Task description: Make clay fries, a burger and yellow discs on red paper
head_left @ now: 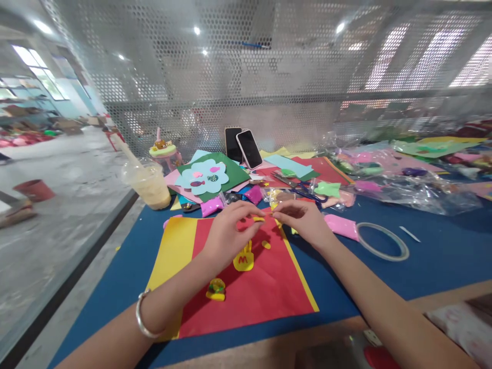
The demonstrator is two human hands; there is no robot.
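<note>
My left hand [232, 228], with a silver bangle on its wrist, hovers over a red sheet [265, 292], thumb and fingers closed. Yellow clay [258, 219] shows between its thumb and fingers, partly hidden. Close by on the right, my right hand [302, 219] is pinched, its fingertips almost meeting the left ones; whatever it holds is too small to name. On the red sheet lie a yellow clay fries box [244, 261] with a red M, a small clay burger [216, 289] and a loose yellow clay piece [266, 245]. Yellow paper [175, 246] borders the red on the left.
Behind my hands are scissors [295, 187], clay packets [212, 206], coloured paper [238, 177] and two phones [249, 148]. A drink cup [151, 187] stands at the left table edge. A tape roll [382, 241] and plastic bags [423, 192] lie right.
</note>
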